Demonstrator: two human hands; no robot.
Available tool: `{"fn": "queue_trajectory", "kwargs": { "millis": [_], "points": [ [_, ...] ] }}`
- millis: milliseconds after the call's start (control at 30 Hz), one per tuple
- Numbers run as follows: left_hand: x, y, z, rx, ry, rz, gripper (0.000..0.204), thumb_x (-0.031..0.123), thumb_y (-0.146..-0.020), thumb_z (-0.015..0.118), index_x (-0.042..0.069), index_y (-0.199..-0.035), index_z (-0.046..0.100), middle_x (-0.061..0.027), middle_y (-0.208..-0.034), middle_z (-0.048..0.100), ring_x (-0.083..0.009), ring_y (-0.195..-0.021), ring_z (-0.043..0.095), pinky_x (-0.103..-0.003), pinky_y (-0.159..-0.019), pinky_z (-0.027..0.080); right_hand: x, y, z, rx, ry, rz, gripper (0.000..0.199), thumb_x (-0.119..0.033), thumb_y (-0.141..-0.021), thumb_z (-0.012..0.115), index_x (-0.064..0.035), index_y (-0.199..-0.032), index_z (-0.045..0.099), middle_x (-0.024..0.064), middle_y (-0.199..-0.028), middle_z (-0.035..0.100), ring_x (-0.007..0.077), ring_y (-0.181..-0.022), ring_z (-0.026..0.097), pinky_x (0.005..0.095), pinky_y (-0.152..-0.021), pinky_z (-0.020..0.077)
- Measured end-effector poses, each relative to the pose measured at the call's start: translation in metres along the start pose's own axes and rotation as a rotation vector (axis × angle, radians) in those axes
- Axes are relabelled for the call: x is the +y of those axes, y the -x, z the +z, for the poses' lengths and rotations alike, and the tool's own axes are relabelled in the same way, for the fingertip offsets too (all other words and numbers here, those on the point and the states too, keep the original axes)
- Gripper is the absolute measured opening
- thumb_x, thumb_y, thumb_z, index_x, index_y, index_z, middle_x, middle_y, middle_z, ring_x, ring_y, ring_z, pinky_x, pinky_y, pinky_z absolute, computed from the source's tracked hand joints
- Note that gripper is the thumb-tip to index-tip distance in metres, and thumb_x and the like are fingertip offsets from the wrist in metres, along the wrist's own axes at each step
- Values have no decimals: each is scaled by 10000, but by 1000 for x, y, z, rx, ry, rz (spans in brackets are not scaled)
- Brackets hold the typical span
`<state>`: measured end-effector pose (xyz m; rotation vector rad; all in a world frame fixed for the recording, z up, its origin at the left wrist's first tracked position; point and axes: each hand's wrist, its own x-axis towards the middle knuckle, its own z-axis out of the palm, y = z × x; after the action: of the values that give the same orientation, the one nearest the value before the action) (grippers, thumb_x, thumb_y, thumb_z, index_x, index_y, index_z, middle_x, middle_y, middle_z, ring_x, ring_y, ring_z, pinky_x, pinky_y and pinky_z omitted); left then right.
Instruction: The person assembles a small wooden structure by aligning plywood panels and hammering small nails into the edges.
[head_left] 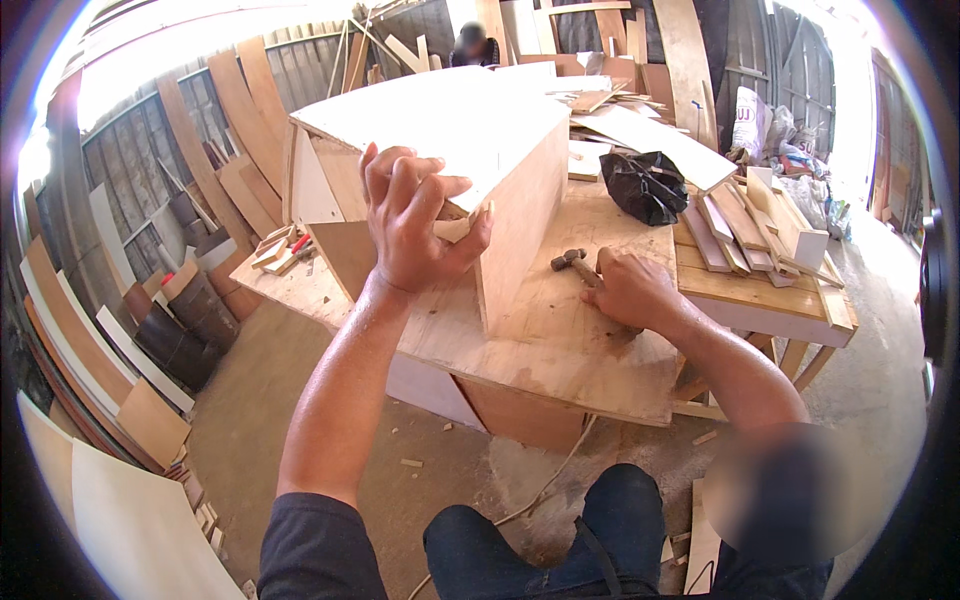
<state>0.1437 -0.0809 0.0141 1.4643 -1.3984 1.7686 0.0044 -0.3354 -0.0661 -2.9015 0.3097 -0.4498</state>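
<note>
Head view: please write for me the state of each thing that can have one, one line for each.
Wooden box: open-sided, on the workbench
Left hand: half-curled at the box's edge, grip unclear
Hammer: held by its handle
Right hand: closed around the hammer
Black plastic bag: crumpled
Wood pieces: piled loosely, on the right side
Cord: loosely curved along the floor

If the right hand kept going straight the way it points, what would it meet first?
Beyond the hammer it holds, the right hand would likely meet the side of the wooden box; the gap is hard to judge from this one view.
</note>
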Motion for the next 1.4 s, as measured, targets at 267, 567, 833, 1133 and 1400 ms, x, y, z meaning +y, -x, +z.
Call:
{"fn": "queue_trajectory", "kwargs": {
  "millis": [267, 567, 833, 1133, 1400],
  "points": [
    [-1, 10, -7, -35, 20, -40, 353, 317, -696, 831, 147, -981, 712, -119, -1086, 617, -380, -1158, 541, -624, -1144, 291, 26, 3, -18, 120, -42, -19, 358, -259, -952, 687, 62, -1107, 655, 313, -969, 722, 498, -974, 710, 516, -811, 572],
    [5, 6, -13, -36, 31, -37, 367, 397, -738, 860, 145, -954, 705, -88, -1109, 611, -363, -1193, 528, -632, -1153, 283, -12, 5, -116, 602, -532, -352, 308, -139, -932, 735, -130, -1227, 646, 145, -954, 756, 367, -910, 731, 449, -773, 541],
    [2, 5, -10, -53, 56, -42, 343, 394, -813, 821, 120, -983, 702, -107, -1115, 612, -372, -1217, 517, -652, -1150, 262, -32, -29, -117, 576, -447, -429, 415, -88, -940, 726, -139, -1352, 714, 161, -1106, 762, 273, -984, 737, 368, -875, 540],
    [3, 4, -10, -45, 68, -43, 318, 330, -777, 838, 127, -976, 696, -106, -1120, 621, -376, -1214, 521, -663, -1154, 268, -32, -36, -113, 530, -503, -373, 417, -101, -955, 726, -151, -1369, 708, 155, -1110, 768, 247, -967, 729, 357, -867, 538],
    [0, 8, -11, -35, 55, -49, 316, 278, -731, 844, 135, -970, 693, -100, -1110, 626, -378, -1201, 533, -667, -1152, 281, -38, -31, -117, 506, -473, -368, 392, -199, -956, 751, -214, -1348, 730, 156, -1040, 767, 303, -910, 738, 402, -808, 548]
  ]
}}
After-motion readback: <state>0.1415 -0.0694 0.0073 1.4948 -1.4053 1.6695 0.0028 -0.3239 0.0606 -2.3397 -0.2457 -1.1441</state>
